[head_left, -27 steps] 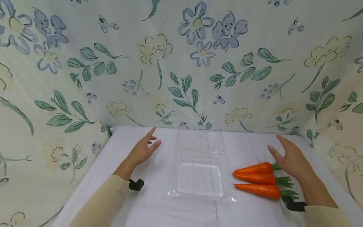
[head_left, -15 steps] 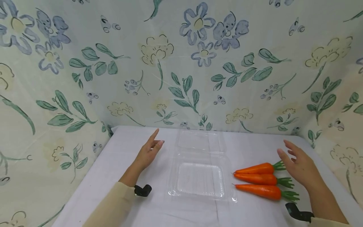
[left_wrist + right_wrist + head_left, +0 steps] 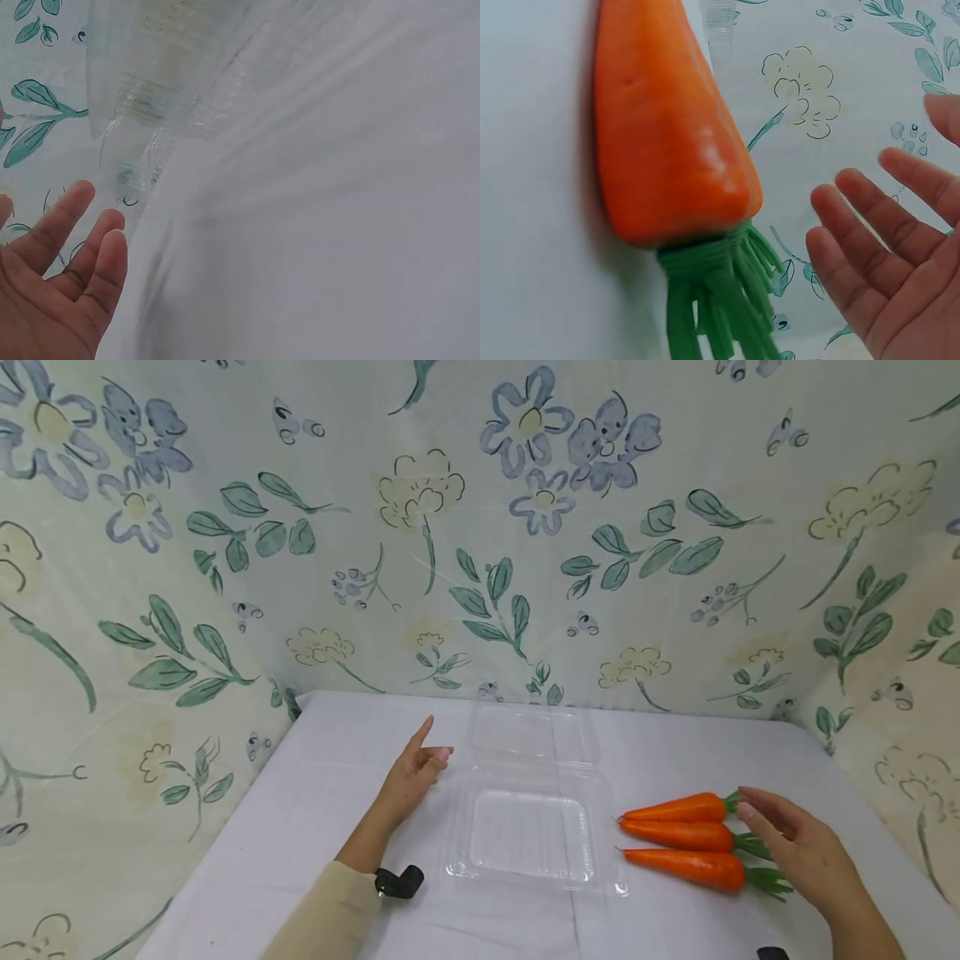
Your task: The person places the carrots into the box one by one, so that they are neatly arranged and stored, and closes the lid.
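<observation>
Three orange carrots with green stubby tops lie side by side on the right: a back carrot (image 3: 675,807), a middle carrot (image 3: 682,836) and a front carrot (image 3: 686,868). My right hand (image 3: 806,847) is over their green tops, fingers loosely bent and holding nothing. In the right wrist view one carrot (image 3: 667,127) looms large beside the spread fingers (image 3: 862,217). A clear plastic clamshell box (image 3: 459,827) lies unfolded in the middle, its lid (image 3: 528,735) to the back. Left of the box hovers my left hand (image 3: 408,781), index finger extended, nothing in it.
A white cloth covers the table (image 3: 322,793). Behind it and along both sides hangs a floral curtain (image 3: 420,543). Black wrist mounts show near the left sleeve (image 3: 401,882) and at the bottom right.
My right hand has drawn back and down toward the carrots' green tops. The left hand has shifted right and slightly nearer, toward the box. Carrots and box stay put.
</observation>
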`<state>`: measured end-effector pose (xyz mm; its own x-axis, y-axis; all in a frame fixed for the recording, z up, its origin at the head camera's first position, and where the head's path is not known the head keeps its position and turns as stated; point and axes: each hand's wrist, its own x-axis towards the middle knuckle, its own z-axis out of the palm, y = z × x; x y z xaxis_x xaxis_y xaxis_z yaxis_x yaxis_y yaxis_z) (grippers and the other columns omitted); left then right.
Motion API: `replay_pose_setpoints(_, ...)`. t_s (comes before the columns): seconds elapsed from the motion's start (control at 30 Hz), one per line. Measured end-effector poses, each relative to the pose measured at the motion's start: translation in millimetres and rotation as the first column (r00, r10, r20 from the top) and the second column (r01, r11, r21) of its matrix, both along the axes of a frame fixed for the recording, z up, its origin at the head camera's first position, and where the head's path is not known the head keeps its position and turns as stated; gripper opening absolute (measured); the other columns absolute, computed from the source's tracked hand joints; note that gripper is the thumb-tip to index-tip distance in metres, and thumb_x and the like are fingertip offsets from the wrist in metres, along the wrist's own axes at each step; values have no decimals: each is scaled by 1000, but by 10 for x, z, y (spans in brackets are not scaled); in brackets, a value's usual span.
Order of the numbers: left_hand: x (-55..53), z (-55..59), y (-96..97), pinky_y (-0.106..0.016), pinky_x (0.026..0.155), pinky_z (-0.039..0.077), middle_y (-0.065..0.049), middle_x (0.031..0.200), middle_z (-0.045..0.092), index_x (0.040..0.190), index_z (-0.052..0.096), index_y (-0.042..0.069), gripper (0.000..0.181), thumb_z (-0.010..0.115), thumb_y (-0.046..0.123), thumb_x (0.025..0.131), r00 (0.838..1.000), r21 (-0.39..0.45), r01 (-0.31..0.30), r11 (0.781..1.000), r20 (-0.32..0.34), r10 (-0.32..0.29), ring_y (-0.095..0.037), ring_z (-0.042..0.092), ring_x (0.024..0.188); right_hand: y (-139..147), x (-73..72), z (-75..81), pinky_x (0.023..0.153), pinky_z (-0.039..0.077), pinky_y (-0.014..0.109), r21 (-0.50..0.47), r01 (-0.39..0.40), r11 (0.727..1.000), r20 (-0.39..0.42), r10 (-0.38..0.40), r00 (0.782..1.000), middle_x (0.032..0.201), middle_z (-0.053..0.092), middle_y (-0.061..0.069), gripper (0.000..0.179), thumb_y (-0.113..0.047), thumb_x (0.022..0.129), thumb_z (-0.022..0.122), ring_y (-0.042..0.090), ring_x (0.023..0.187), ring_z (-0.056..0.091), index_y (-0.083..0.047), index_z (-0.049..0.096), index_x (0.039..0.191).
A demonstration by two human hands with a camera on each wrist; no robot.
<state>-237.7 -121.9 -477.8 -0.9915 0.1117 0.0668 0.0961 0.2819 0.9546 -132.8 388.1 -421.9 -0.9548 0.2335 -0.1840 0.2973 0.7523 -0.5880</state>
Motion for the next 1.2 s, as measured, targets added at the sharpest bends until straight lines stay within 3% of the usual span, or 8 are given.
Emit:
replay_pose_setpoints(0.13, 42, -76, 95, -39, 92, 59, -10, 134, 70, 162, 28, 29, 71, 63, 37, 101, 1000, 54, 8, 999, 27, -9, -26, 68, 116, 20, 64, -84, 86, 60, 53, 5, 38, 999, 129, -38, 991, 150, 46, 33, 99, -79, 91, 46, 52, 126, 49, 1, 45, 149)
replay_pose_setpoints(0.23, 84, -135, 167, -39, 93, 59, -11, 134, 69, 161, 33, 28, 68, 64, 31, 100, 999, 100, -1, 995, 48, -4, -25, 68, 113, 26, 127, -153, 84, 59, 51, 18, 8, 1000, 185, -12, 983, 142, 55, 31, 97, -79, 87, 55, 50, 122, 53, 3, 54, 141)
replay_pose_setpoints(0.43, 114, -218, 281, -27, 87, 56, -18, 133, 68, 156, 42, 16, 61, 64, 17, 99, 999, 205, -3, 979, 50, -8, -25, 68, 109, -19, 210, -264, 85, 56, 53, 37, -65, 997, 210, 56, 976, 135, 61, 26, 87, -76, 81, 67, 45, 118, 57, -3, 66, 130)
replay_pose_setpoints(0.7, 117, -281, 397, -18, 80, 51, -20, 126, 71, 144, 57, 6, 49, 65, 12, 96, 999, 261, -11, 965, 44, -1, -21, 67, 106, -68, 179, -340, 91, 51, 66, 73, -99, 992, 248, 78, 966, 143, 49, 35, 101, -76, 75, 72, 51, 123, 50, 0, 57, 139)
replay_pose_setpoints(0.8, 134, -302, 423, -18, 84, 51, -18, 128, 70, 140, 59, 4, 44, 63, 14, 98, 999, 270, 4, 963, 48, -18, -23, 67, 114, -73, 174, -364, 95, 47, 71, 98, -117, 988, 259, 88, 962, 144, 46, 37, 102, -74, 74, 74, 56, 126, 46, 1, 56, 140)
replay_pose_setpoints(1.0, 170, -315, 445, -23, 107, 50, -16, 139, 65, 140, 59, 3, 40, 59, 12, 102, 997, 280, 72, 957, 20, -81, -30, 59, 134, -85, 154, -358, 101, 40, 76, 118, -114, 986, 291, 76, 954, 147, 41, 39, 104, -71, 71, 78, 60, 129, 40, 2, 53, 142)
replay_pose_setpoints(1.2, 164, -326, 468, -35, 115, 47, -14, 142, 63, 141, 58, 6, 40, 59, 8, 101, 997, 254, 73, 964, -1, -76, -30, 60, 134, -82, 142, -378, 100, 42, 75, 137, -110, 984, 330, 60, 942, 147, 40, 40, 109, -67, 68, 82, 60, 128, 39, 3, 49, 145)
